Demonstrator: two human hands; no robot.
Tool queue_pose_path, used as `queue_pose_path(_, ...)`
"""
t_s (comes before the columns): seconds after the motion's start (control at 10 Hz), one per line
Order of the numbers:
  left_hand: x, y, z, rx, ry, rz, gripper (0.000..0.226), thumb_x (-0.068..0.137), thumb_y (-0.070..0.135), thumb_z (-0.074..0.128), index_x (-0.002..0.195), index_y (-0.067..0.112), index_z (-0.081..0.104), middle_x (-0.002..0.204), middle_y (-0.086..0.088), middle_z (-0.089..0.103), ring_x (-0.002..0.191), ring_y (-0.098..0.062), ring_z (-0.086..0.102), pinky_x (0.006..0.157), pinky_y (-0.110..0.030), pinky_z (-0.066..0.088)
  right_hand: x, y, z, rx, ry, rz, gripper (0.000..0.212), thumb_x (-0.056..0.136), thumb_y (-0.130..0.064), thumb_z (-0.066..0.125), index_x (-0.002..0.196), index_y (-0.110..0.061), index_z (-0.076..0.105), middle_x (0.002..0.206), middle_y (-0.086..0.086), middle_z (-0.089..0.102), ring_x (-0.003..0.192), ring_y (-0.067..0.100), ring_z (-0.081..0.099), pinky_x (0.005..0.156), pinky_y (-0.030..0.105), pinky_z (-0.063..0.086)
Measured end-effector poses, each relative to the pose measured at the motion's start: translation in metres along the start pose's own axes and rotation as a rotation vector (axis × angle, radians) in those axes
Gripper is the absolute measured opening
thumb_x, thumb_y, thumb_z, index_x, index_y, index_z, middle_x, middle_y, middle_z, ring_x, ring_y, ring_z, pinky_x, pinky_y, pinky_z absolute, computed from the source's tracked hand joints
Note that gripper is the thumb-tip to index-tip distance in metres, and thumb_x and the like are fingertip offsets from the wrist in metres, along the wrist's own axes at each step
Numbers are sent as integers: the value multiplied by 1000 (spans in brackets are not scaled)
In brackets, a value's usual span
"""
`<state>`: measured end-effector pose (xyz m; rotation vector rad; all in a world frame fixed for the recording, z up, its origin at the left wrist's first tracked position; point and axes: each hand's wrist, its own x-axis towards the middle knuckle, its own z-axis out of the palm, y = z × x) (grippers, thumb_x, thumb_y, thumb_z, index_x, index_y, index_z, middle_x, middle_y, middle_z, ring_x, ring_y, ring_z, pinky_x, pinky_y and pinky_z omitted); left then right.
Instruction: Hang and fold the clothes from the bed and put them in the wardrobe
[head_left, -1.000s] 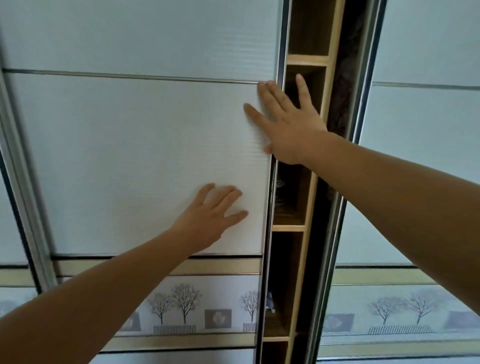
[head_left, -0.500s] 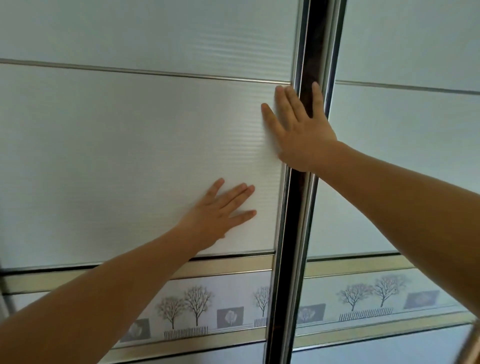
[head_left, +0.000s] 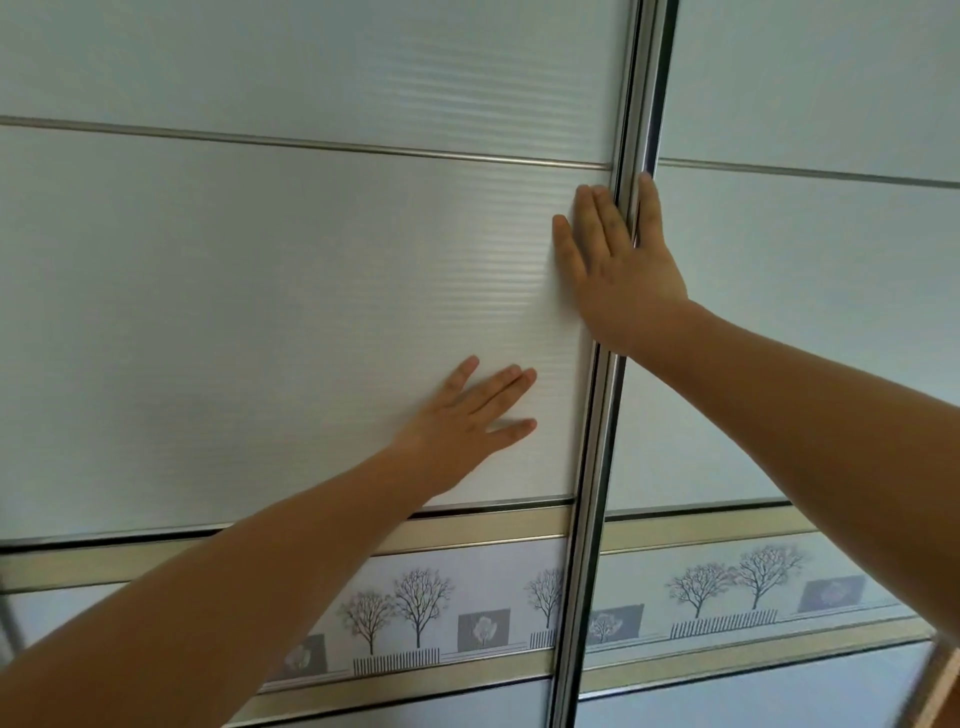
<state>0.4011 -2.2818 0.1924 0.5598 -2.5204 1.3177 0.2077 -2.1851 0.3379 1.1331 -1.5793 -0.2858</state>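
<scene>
Hands lie flat and open against the wardrobe's sliding door (head_left: 291, 312), neither one grasping anything. The left hand (head_left: 467, 431) is the lower of the two, palm down on the ribbed white panel with fingers spread and pointing up and to the right, short of the door's right edge. The right hand (head_left: 618, 270) sits higher and straddles the metal edge strip (head_left: 597, 441): three fingers press the near panel, while the forefinger reaches across the strip onto the neighbouring door (head_left: 805, 338).

That strip is the relation to watch. It runs nearly top to bottom through the view, leaning slightly, and the two doors meet along it with no gap showing, so the wardrobe reads as shut. The right hand is the nearer one to that seam; the left is on the panel just beside it. Any opening would have to slide the panel sideways, at right angles to the strip, and the flat palms suit that kind of push.

Below the hands a band of printed trees (head_left: 415, 608) crosses both doors. No clothes, hangers or bed show anywhere, so I judge they lie behind the person, or already inside.
</scene>
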Motion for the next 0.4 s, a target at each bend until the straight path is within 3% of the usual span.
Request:
queue_pose_path(0.1, -5, -6, -8, -94, -14, 31, 78, 90, 30, 63, 157, 30, 23, 166, -13, -14, 153, -29, -11, 122, -53, -6, -6, -3, -6, 72, -7, 19, 80, 95, -29, 39, 159, -5, -2, 163, 30, -2, 154, 41, 0, 115, 73, -2)
queue_pose_path(0.2, -28, -14, -22, -435, -49, -69, 60, 96, 28, 55, 153, 30, 36, 163, -2, 23, 150, -22, 19, 121, -42, 20, -17, -10, -14, 309, 48, -8, 60, 88, -21, 51, 146, -10, 39, 148, 22, 35, 143, 37, 29, 118, 69, 3)
queue_pose_path(0.3, -67, -25, -30, -744, -177, -327, 44, 98, 34, 55, 141, 32, 49, 126, 7, 55, 110, -13, 53, 100, -37, 45, -36, -30, -18, 483, 115, -147, 39, 90, -29, 52, 126, -17, 59, 122, 10, 56, 116, 32, 50, 109, 57, 26)
queue_pose_path(0.4, -100, -38, -34, -791, -513, -443, 37, 98, 41, 57, 132, 27, 56, 119, 4, 61, 111, -18, 56, 97, -30, 43, -57, -53, -27, 710, -204, -267, 43, 97, -47, 49, 133, -25, 54, 122, 4, 60, 112, 27, 57, 94, 45, 47)
